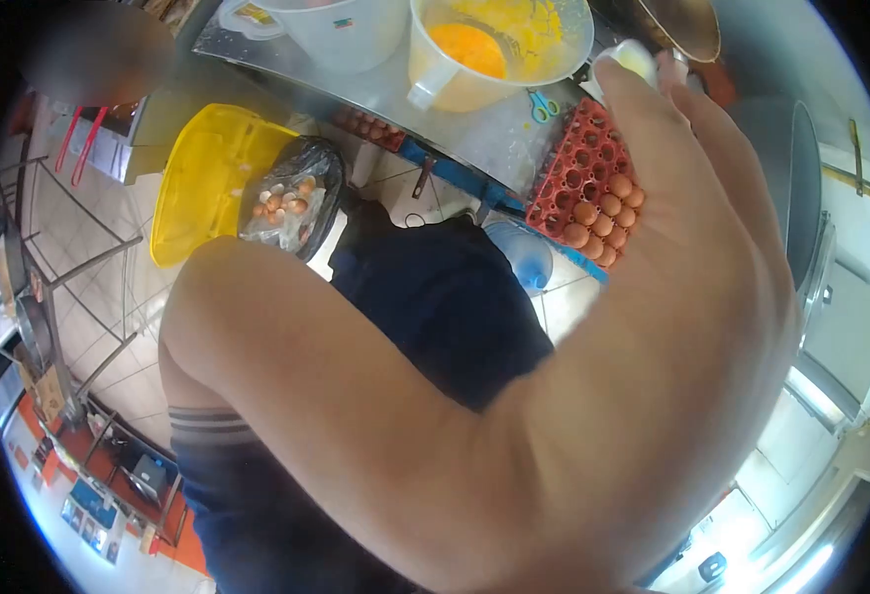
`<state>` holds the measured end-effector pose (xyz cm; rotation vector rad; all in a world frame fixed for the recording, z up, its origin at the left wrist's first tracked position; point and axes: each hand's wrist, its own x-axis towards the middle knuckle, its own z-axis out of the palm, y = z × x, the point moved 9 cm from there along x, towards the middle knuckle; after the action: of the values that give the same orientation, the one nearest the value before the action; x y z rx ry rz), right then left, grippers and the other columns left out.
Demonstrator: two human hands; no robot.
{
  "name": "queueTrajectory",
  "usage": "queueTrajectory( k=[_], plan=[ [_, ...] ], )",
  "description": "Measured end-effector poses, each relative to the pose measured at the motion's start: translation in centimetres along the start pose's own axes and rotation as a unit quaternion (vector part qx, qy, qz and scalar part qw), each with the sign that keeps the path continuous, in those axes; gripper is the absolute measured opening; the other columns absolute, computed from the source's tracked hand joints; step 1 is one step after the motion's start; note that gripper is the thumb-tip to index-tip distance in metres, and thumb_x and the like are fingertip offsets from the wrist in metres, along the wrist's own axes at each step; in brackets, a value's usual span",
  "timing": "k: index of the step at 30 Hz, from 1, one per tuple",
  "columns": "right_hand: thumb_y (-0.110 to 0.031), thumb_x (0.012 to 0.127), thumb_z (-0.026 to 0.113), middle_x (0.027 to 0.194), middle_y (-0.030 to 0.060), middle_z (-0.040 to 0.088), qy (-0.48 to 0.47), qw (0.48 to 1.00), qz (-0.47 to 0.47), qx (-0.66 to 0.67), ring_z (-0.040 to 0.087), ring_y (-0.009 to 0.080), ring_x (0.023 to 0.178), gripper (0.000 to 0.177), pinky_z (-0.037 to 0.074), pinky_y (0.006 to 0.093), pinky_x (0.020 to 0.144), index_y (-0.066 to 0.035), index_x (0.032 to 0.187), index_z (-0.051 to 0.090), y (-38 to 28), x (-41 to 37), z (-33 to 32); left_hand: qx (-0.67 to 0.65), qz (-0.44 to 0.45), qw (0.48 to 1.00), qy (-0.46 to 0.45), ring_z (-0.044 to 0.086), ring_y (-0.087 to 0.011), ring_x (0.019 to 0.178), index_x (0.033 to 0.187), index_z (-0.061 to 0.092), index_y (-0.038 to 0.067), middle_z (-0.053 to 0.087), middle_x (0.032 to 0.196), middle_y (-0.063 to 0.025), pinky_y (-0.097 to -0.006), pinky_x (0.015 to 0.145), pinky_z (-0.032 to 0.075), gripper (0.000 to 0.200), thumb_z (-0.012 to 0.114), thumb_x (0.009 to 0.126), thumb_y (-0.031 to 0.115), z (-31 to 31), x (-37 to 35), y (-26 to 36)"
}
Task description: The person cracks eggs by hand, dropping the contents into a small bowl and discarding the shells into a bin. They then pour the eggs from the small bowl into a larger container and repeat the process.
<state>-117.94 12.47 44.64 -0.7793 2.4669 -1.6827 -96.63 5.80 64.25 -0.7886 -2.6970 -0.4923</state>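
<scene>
My left arm reaches across the view, with the back of my left hand large and close to the camera. Its thumb and fingers curl together at the top right around a small white piece with a pale yellow inside, blurred, which looks like a cracked eggshell. Just beyond the hand lies a red egg tray with brown eggs at its near end and bare cups at the far end. A clear jug holding orange-yellow beaten egg stands left of the fingers. My right hand does not show.
Scissors lie on the steel table beside a second white jug. Below left is a yellow bin whose black bag holds shells. A water bottle is under the table edge; a metal rack stands left.
</scene>
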Motion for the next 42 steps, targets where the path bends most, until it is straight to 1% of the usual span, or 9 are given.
queueTrajectory(
  k=[12,15,16,24,26,32,36,38,42],
  plan=[
    [-0.03,0.077,0.085,0.141,0.0157,0.057,-0.101,0.933,0.03,-0.343,0.052,0.0395,0.128,0.091,0.046,0.048,0.102,-0.009,0.153,0.042,10.3,-11.1,7.8,-0.059,0.019,0.997,-0.056,0.065,-0.0347,0.103,0.104,0.067,0.005,0.066,0.098,-0.0145,-0.0474,0.091,0.051,0.019,0.063,0.087,0.014,3.1,2.6,-1.7],
    [-0.028,0.083,0.08,0.137,0.0156,0.059,-0.05,0.944,-0.01,-0.326,0.056,0.0354,0.127,0.074,0.049,0.0468,0.101,-0.009,0.147,0.049,10.2,-12.0,3.6,-0.041,-0.072,0.995,0.049,0.066,-0.0347,0.1,0.103,0.068,0.005,0.068,0.094,-0.0125,-0.0429,0.087,0.052,0.019,0.065,0.086,0.014,3.7,2.5,-7.7],
    [-0.025,0.087,0.075,0.125,0.0147,0.066,0.016,0.966,0.012,-0.257,0.063,0.0359,0.118,0.043,0.053,0.0451,0.095,-0.008,0.125,0.067,8.1,-12.2,0.5,-0.045,-0.161,0.985,0.038,0.066,-0.0324,0.113,0.121,0.071,0.009,0.072,0.118,-0.0128,-0.0408,0.096,0.052,0.027,0.067,0.095,0.013,4.4,1.6,-10.3],
    [-0.032,0.092,0.071,0.118,0.0168,0.072,0.133,0.905,0.115,-0.388,0.069,0.0389,0.106,0.049,0.054,0.0469,0.09,-0.017,0.138,0.061,17.4,-9.1,-19.3,-0.012,-0.178,0.936,0.304,0.06,-0.0331,0.125,0.129,0.065,0.004,0.067,0.132,-0.0133,-0.0446,0.107,0.044,0.032,0.063,0.097,0.006,9.4,-3.6,-19.3],
    [-0.03,0.09,0.073,0.117,0.0173,0.072,-0.006,0.898,0.235,-0.372,0.068,0.0391,0.109,0.058,0.053,0.0474,0.091,-0.017,0.144,0.056,20.2,-6.9,-19.2,0.007,-0.168,0.936,0.309,0.057,-0.0347,0.128,0.13,0.062,0.003,0.064,0.136,-0.0153,-0.0453,0.111,0.041,0.034,0.062,0.097,0.005,10.9,-3.7,-19.3],
    [-0.017,0.078,0.082,0.109,0.0182,0.073,-0.106,0.93,0.152,-0.318,0.068,0.042,0.102,0.071,0.052,0.0492,0.09,-0.017,0.143,0.053,26.8,-4.8,-19.1,-0.018,-0.223,0.924,0.311,0.05,-0.0419,0.133,0.133,0.054,0.0,0.055,0.143,-0.0222,-0.05,0.113,0.037,0.039,0.06,0.095,0.004,11.9,-4.4,-19.7],
    [-0.009,0.082,0.078,0.104,0.0165,0.073,0.014,0.953,0.101,-0.286,0.072,0.0355,0.097,0.078,0.056,0.0428,0.084,-0.017,0.152,0.043,22.2,-6.8,-19.0,-0.008,-0.24,0.922,0.303,0.051,-0.0388,0.135,0.135,0.053,0.002,0.055,0.144,-0.021,-0.0476,0.116,0.036,0.038,0.061,0.098,0.008,12.2,-4.7,-20.0],
    [-0.007,0.088,0.075,0.102,0.0128,0.072,0.246,0.95,0.185,0.056,0.071,0.0238,0.094,0.073,0.056,0.0335,0.081,-0.01,0.153,0.042,22.7,-9.4,-20.9,-0.017,-0.228,0.922,0.311,0.051,-0.0391,0.135,0.134,0.053,0.001,0.055,0.144,-0.0212,-0.0476,0.116,0.036,0.037,0.06,0.099,0.008,12.0,-4.7,-19.6],
    [-0.003,0.094,0.072,0.096,0.0059,0.066,0.275,0.896,0.25,0.242,0.064,0.0119,0.087,0.056,0.053,0.0243,0.072,-0.005,0.145,0.051,21.6,-14.3,-16.0,-0.01,-0.231,0.924,0.306,0.051,-0.0391,0.134,0.134,0.052,0.001,0.055,0.143,-0.0214,-0.0476,0.115,0.037,0.037,0.06,0.099,0.008,12.1,-4.8,-20.0]
  ],
)
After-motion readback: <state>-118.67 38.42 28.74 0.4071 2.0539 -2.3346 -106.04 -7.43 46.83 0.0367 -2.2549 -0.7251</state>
